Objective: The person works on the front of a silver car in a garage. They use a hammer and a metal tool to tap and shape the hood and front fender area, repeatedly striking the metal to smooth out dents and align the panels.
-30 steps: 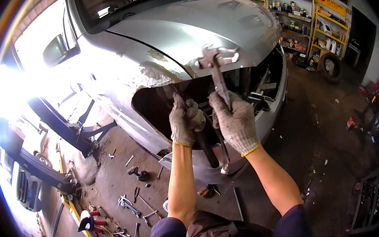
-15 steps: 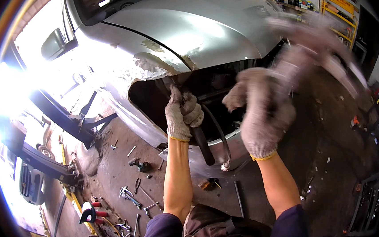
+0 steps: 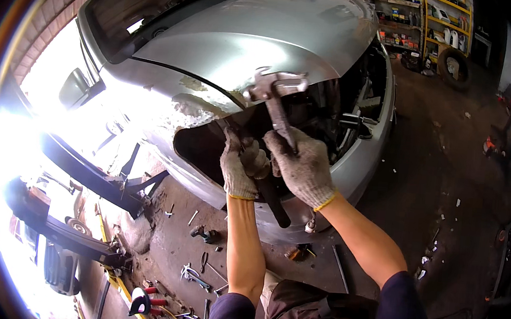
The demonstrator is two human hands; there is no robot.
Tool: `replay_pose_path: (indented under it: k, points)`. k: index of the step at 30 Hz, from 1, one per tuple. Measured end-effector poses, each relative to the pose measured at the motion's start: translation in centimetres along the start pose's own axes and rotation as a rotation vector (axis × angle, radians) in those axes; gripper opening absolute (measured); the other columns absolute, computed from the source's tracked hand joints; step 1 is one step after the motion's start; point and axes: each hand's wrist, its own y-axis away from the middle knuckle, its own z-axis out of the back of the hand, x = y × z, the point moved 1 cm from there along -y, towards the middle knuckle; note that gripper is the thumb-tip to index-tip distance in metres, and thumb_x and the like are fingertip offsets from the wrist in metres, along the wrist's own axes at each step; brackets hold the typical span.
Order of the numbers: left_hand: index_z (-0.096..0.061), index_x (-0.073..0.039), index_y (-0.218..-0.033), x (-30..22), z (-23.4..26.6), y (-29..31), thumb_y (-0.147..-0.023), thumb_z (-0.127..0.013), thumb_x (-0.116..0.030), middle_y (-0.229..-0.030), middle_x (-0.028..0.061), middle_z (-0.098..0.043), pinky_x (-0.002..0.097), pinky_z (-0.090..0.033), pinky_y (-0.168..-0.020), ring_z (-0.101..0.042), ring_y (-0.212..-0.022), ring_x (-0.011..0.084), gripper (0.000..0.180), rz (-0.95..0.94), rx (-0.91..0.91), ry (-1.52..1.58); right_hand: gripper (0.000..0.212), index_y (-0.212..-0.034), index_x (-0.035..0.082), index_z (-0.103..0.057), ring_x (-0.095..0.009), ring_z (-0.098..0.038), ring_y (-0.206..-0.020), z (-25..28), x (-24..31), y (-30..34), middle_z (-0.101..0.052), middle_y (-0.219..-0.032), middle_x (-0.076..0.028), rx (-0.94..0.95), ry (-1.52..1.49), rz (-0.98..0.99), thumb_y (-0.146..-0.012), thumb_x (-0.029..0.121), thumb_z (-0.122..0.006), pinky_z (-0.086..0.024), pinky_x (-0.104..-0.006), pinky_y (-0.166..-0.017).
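My right hand (image 3: 303,168), in a knitted work glove, is closed around the handle of a metal hammer (image 3: 278,110). The hammer's head is raised beside the front edge of the silver hood (image 3: 216,48). My gloved left hand (image 3: 243,163) grips a thick dark bar (image 3: 274,206) inside the headlight opening. The bar's lower end sticks out below that hand. Its upper end reaches toward the underside of the damaged fender (image 3: 196,108), where paint is broken and pale filler shows; the exact contact is hidden. Both hands are close together.
A power drill (image 3: 205,235), pliers (image 3: 193,276) and several wrenches lie on the floor below the car. A long rod (image 3: 340,268) lies nearer the right. Dark lift arms (image 3: 90,164) stand at left. Shelves (image 3: 446,24) and a tire (image 3: 453,68) are at the far right.
The hammer has swung from the upper right, leftward to near the hood edge, with my right hand moving left. My left hand keeps its hold on the bar. The view has shifted slightly.
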Motion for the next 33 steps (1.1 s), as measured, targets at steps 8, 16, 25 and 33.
replay_pose_path:
  k: [8,16,25,33]
  points:
    - [-0.049,-0.012,-0.084,-0.4,0.3,0.3,-0.101,-0.044,-0.062,-0.051,-0.0053,-0.027,0.0286,-0.018,-0.035,-0.026,-0.036,0.0103,0.053,0.002,0.083,0.008,0.023,-0.091,0.002,-0.067,-0.022,-0.066,-0.058,2.0,5.2,0.7,-0.062,-0.063,-0.013,-0.176,0.054,0.114,-0.097,0.025,-0.067,-0.050,-0.0352,-0.055]
    - [-0.048,-0.015,-0.082,-0.1,2.3,0.0,-0.101,-0.042,-0.063,-0.049,-0.0057,-0.025,0.0291,-0.020,-0.033,-0.023,-0.034,0.0099,0.052,0.004,0.243,0.114,0.028,-0.090,0.002,-0.068,-0.041,-0.065,-0.068,0.8,-0.9,1.5,-0.063,-0.071,-0.021,-0.035,0.169,0.085,-0.095,0.030,-0.068,-0.051,-0.0413,-0.058]
    - [-0.049,-0.014,-0.086,-0.2,-1.1,-0.2,-0.102,-0.041,-0.062,-0.051,-0.0063,-0.027,0.0275,-0.021,-0.037,-0.024,-0.036,0.0096,0.051,0.007,0.005,-0.049,0.029,-0.087,0.002,-0.067,-0.033,-0.065,-0.061,-0.1,0.0,-0.5,-0.063,-0.067,-0.017,0.076,0.267,0.027,-0.098,0.029,-0.066,-0.052,-0.0378,-0.059]
    - [-0.051,-0.014,-0.084,-0.2,-0.3,-0.7,-0.103,-0.043,-0.060,-0.050,-0.0065,-0.027,0.0277,-0.020,-0.036,-0.025,-0.036,0.0089,0.050,-0.002,0.147,0.042,0.024,-0.092,0.001,-0.069,-0.023,-0.066,-0.056,1.1,6.2,-1.6,-0.064,-0.065,-0.011,-0.047,0.178,0.229,-0.098,0.025,-0.067,-0.050,-0.0332,-0.053]
